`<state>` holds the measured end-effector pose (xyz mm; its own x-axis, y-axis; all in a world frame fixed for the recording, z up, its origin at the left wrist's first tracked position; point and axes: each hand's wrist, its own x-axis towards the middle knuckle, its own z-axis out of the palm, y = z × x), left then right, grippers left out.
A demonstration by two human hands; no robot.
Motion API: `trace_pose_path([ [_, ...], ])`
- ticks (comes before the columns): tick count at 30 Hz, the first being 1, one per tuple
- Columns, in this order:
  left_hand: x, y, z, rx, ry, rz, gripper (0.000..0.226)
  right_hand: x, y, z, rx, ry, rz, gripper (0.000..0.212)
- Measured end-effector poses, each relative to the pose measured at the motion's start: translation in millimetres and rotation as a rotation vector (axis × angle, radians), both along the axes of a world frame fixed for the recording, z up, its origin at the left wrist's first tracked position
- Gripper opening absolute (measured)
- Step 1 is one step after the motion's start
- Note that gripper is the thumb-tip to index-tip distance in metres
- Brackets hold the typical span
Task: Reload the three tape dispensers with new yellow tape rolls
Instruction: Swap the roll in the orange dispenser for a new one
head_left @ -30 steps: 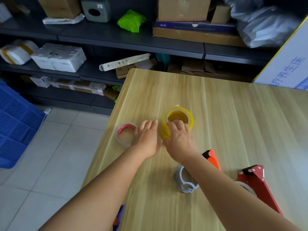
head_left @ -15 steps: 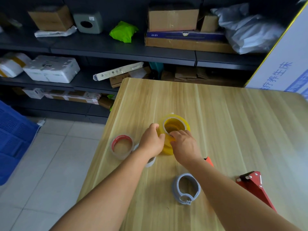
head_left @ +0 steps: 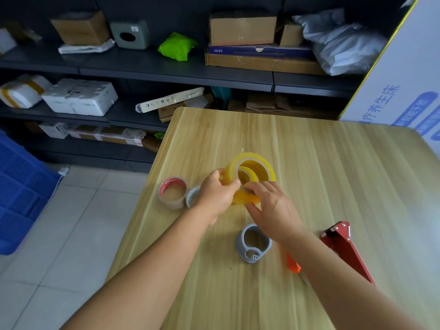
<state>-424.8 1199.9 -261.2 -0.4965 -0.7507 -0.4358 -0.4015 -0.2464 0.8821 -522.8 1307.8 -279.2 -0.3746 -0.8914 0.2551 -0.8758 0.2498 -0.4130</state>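
1. Head view, frame centre: left hand [head_left: 215, 194] and right hand [head_left: 269, 206] both grip the stacked yellow tape rolls [head_left: 250, 177] on the table [head_left: 333, 175].
2. Step, as I judge it: separating one roll; next it goes to the grey dispenser [head_left: 253, 244] just below.

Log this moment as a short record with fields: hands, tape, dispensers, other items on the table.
left hand: left hand grips the side of the yellow tape stack
right hand: right hand grips the stack's near edge
tape: yellow rolls stacked, tilted, on the wooden table
dispensers: grey ring dispenser near the right wrist; red dispenser at right; orange part under the right forearm
other: red-cored roll left of the hands
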Motion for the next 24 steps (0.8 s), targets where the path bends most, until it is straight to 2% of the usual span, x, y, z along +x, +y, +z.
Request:
trace_pose_path([
  [4,4,32,-1,-0.014,-0.015,0.043,0.082,13,18,3,0.028,-0.056,-0.03,0.04],
  [6,8,44,0,-0.04,-0.019,0.035,0.081,17,28,3,0.074,-0.124,-0.049,0.041],
  [9,16,53,1,-0.087,0.012,0.0,0.086,22,42,5,0.037,-0.25,-0.063,0.043],
  [14,30,59,4,-0.324,-0.038,-0.116,0.048,16,56,19,0.005,-0.487,-0.092,0.038],
  [16,35,61,3,-0.414,-0.045,-0.193,0.052,13,58,17,0.031,-0.597,-0.102,0.035],
  [20,41,64,6,-0.546,-0.095,-0.401,0.05,13,63,16,0.047,-0.793,-0.154,0.054],
  [24,50,62,6,-0.545,-0.158,-0.493,0.058,10,62,18,0.017,-0.96,-0.21,0.037],
])
